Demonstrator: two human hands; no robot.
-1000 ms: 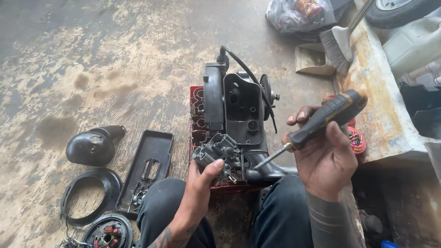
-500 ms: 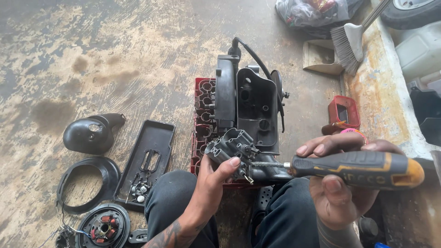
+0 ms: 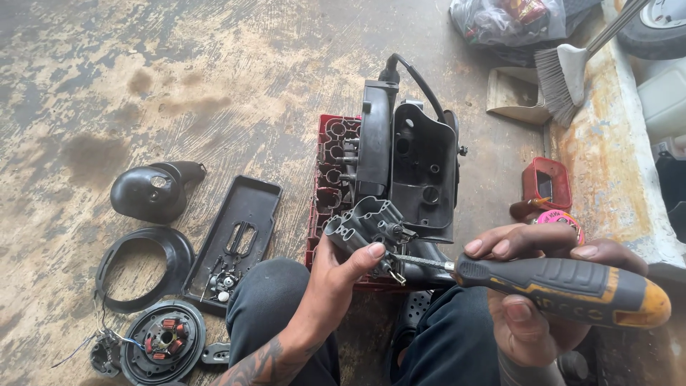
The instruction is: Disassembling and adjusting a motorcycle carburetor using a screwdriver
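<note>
On the stained concrete floor (image 3: 143, 78) lie a rounded black cover (image 3: 152, 191), a black ring-shaped shroud (image 3: 143, 268) and a flat black tray (image 3: 239, 239) with small metal parts in it. A round stator with copper coils (image 3: 163, 339) sits at the lower left. A red crate (image 3: 332, 182) carries the engine block. Near a rusty ledge (image 3: 607, 164) are a brush (image 3: 561, 78), a dustpan (image 3: 514, 93), a red box (image 3: 547, 182) and a plastic bag (image 3: 507, 21).
</note>
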